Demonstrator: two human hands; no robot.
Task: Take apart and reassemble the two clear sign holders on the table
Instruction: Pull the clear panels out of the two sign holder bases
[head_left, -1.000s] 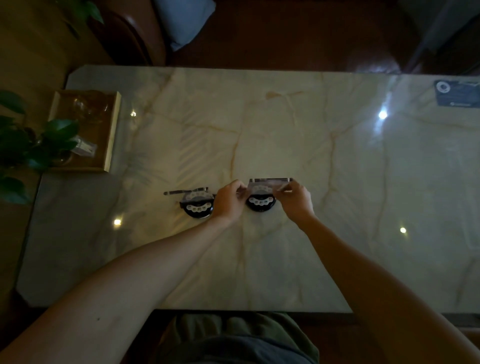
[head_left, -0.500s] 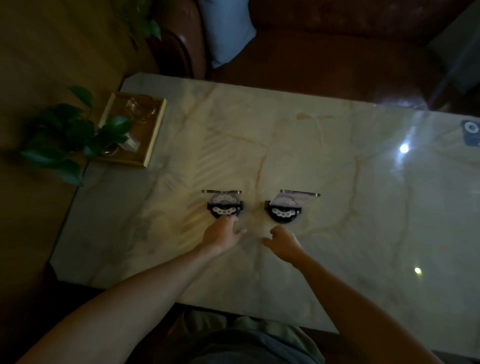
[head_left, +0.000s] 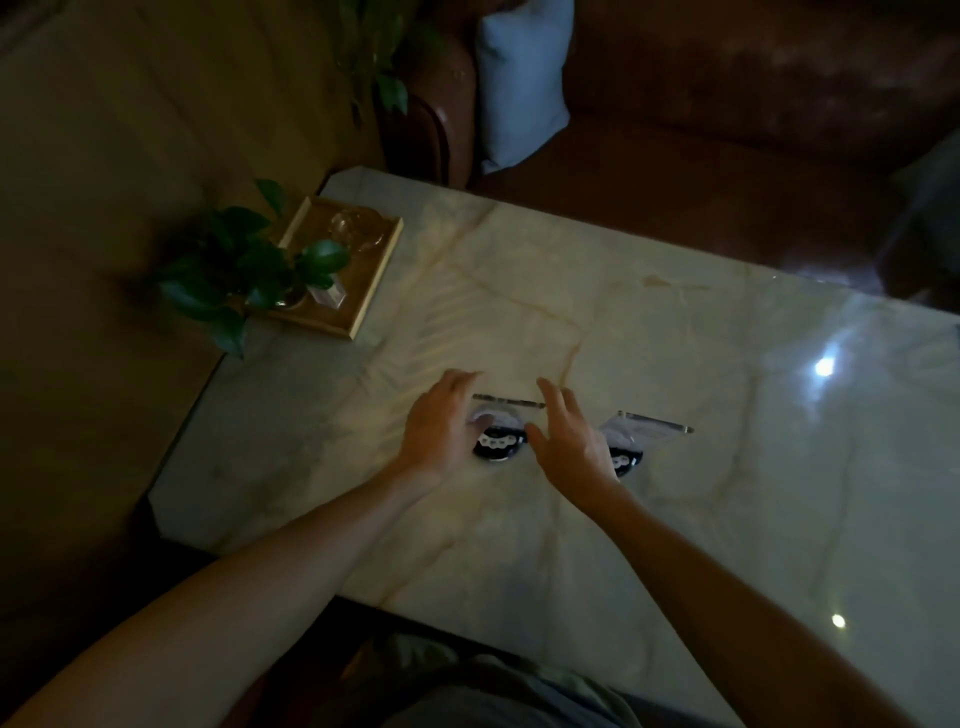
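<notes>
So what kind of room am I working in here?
Most likely a living room or lounge. You're at a low marble-look table, with a brown leather sofa and pale cushion behind it, and a leafy plant on a wooden tray at the corner.

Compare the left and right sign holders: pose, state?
The left sign holder sits between both open hands, left hand and right hand flanking it; the right sign holder stands alone, its base partly hidden behind the right hand. The left panel's top edge runs nearly level in view; the right one's slants. Both: clear panel upright in a black round base.
</notes>
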